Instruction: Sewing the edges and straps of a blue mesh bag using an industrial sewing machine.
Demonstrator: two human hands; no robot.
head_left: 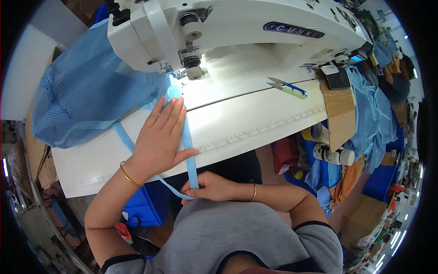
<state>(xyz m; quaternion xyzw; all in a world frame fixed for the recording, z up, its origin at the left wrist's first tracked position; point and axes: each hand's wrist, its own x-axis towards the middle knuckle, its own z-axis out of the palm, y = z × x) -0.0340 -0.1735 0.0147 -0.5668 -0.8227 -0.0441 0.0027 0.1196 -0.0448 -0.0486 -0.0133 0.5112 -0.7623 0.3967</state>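
My left hand (162,132) lies flat with its fingers out over a light blue fabric strip (187,139), just below the needle area of a white sewing machine (194,71). The strip runs from under the presser foot down past the table's front edge to my right hand (207,187), which is closed on it. A loop of blue tape continues from that hand back toward a blue mesh piece (82,91) bunched on the table's left. Green and blue thread snips (289,89) rest on the machine bed, to the right of my hands.
The white table (255,118) has a printed ruler near its front edge. At right are cardboard (336,109), a white bottle (337,156) and piled blue fabric (367,118). A co-worker (394,80) is at the far right. A blue bin (143,210) sits below the table.
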